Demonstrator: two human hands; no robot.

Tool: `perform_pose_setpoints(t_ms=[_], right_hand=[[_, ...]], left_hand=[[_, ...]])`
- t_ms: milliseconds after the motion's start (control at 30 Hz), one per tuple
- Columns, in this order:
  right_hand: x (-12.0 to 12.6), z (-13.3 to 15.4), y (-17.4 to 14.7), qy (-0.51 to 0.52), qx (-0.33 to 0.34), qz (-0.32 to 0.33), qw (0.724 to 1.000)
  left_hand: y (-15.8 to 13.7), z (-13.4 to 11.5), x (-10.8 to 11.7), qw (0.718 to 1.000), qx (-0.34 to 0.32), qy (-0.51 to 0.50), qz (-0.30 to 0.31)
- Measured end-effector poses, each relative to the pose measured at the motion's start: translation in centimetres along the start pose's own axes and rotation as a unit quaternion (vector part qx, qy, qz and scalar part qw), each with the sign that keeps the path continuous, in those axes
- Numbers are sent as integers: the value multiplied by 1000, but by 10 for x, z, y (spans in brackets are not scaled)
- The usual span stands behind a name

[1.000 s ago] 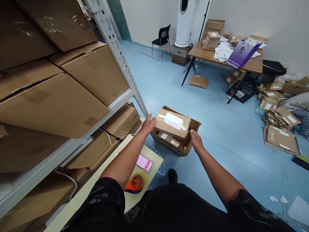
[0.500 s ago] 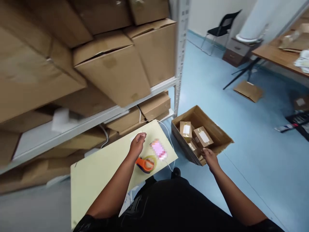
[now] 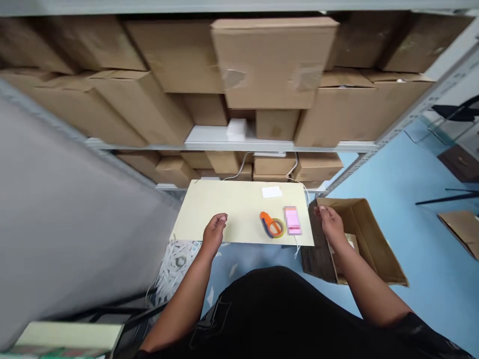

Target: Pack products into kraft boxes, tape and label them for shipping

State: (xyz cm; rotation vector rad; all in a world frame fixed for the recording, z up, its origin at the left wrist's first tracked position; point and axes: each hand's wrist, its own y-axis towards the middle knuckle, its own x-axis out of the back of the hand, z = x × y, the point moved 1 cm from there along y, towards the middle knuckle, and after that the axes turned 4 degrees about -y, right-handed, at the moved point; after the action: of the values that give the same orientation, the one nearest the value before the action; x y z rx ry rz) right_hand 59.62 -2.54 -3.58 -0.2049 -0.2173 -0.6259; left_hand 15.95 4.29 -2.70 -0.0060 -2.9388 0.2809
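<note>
My left hand [image 3: 215,232] hovers over the front left part of a pale yellow table [image 3: 232,204], its fingers curled closed with nothing seen in them. At the table's right end, my right hand [image 3: 331,224] is above the near left side of an open cardboard box [image 3: 377,239]; its fingers are curled in and show no object. Between the hands lie an orange tape dispenser [image 3: 272,225] and a pink, blurred-out phone-like item [image 3: 292,220]. Behind them rests a white slip of paper [image 3: 272,192]. Inside the box, a small carton [image 3: 352,241] is partly hidden by my right forearm.
Metal shelving [image 3: 209,145] packed with cardboard boxes [image 3: 275,65] rises behind the table. A bin of paper scraps [image 3: 178,259] stands below left, beside a grey wall [image 3: 75,209]. Flattened cardboard [image 3: 460,227] and a black chair [image 3: 454,110] are at right.
My view has turned left to face the shelf and table. My right hand has come away from the small cartons in the box, up toward the table end. My left hand stays curled above the table.
</note>
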Motion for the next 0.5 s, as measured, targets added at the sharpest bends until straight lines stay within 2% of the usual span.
perform_pose_setpoints(t_ms=[167,267,400,500], right_hand=[[-83,15,-66,-4,2,61,998],[-141,18,-112,-20,4,140,990],[-218,23,-169,-59,7,255,965],[-275,30,-200,-105,20,335,936]], left_hand=[[-60,54,106,997,7,4,-81],[-107,77,163,992,29,25,-122],[-176,99,233,979,67,27,-192],[-223,116,274,964,92,12,-251]])
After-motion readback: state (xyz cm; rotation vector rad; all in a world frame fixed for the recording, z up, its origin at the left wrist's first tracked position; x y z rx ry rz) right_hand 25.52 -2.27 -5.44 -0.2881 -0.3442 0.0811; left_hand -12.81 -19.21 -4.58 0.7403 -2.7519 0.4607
